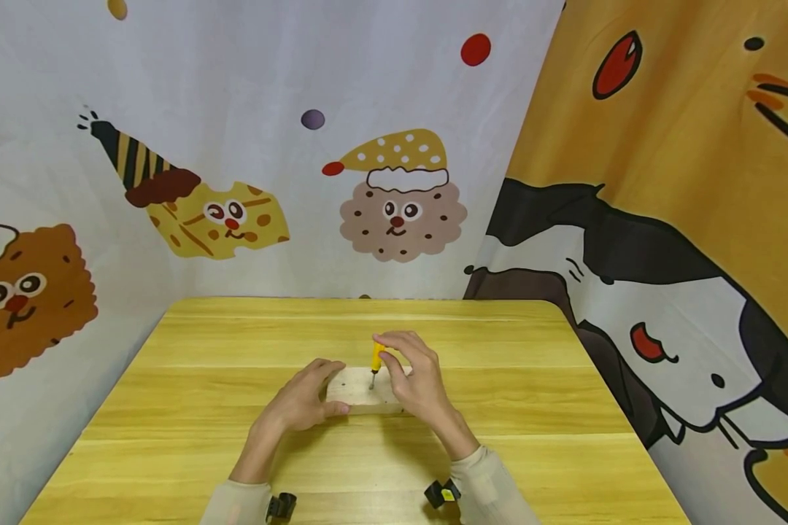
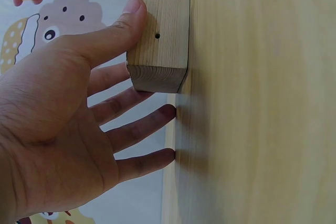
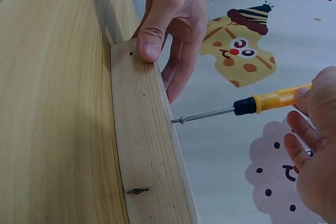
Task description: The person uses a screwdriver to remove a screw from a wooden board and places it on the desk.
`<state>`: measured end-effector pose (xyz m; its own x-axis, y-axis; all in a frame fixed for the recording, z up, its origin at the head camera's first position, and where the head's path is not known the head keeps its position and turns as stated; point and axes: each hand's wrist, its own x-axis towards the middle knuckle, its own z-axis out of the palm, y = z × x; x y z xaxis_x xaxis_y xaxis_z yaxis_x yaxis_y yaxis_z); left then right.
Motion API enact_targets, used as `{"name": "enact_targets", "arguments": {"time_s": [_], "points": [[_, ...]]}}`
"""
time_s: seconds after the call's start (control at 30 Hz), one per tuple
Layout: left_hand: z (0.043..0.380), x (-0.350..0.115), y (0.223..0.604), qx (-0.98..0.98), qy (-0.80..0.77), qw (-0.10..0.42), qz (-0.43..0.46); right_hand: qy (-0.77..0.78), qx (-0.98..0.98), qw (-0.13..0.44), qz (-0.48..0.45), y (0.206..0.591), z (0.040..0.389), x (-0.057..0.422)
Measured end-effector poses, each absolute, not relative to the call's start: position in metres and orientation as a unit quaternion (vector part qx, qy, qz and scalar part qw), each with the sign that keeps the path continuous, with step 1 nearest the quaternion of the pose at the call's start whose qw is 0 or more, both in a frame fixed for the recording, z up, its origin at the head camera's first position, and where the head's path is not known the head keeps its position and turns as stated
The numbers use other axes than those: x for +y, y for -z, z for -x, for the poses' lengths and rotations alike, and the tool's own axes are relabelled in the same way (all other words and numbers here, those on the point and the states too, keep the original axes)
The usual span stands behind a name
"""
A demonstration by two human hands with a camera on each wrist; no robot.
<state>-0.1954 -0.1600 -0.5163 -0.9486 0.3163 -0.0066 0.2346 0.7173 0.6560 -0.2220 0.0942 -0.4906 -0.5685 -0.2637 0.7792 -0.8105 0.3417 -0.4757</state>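
A pale wooden block (image 1: 357, 396) lies on the table in the head view. My left hand (image 1: 302, 399) holds its left end, thumb along the near face and fingers round the back. My right hand (image 1: 422, 379) grips the yellow handle of a screwdriver (image 3: 278, 98) by thumb and fingertips. The screwdriver stands nearly upright over the block, its black collar and metal shaft pointing down. At the tip, a small screw (image 3: 178, 120) stands in the block's top face, most of its head end showing. A dark hole (image 2: 157, 35) marks the block's near face.
The wood-grain table (image 1: 499, 408) spreads around the block. Behind it hangs a white curtain (image 1: 249, 87) with cartoon prints, and a yellow printed one (image 1: 696, 146) hangs to the right. Black wrist cameras (image 1: 443, 494) sit by both sleeves.
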Motion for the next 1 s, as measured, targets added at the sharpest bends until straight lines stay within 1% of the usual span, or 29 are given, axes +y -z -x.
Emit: {"name": "enact_targets", "arguments": {"time_s": [0.27,0.53,1.0], "points": [[0.1951,-0.1596,0.5148,0.925,-0.344,0.059,-0.15,-0.459,-0.762,0.289,-0.353,0.4911,0.2208,0.095],[0.1947,-0.1598,0.514,0.925,-0.344,0.06,-0.152,-0.462,-0.754,0.306,-0.353,0.492,0.2234,0.0949],[0.1958,-0.1609,0.5173,0.926,-0.341,0.061,-0.151,-0.461,-0.755,0.31,-0.347,0.4906,0.222,0.0949]]}}
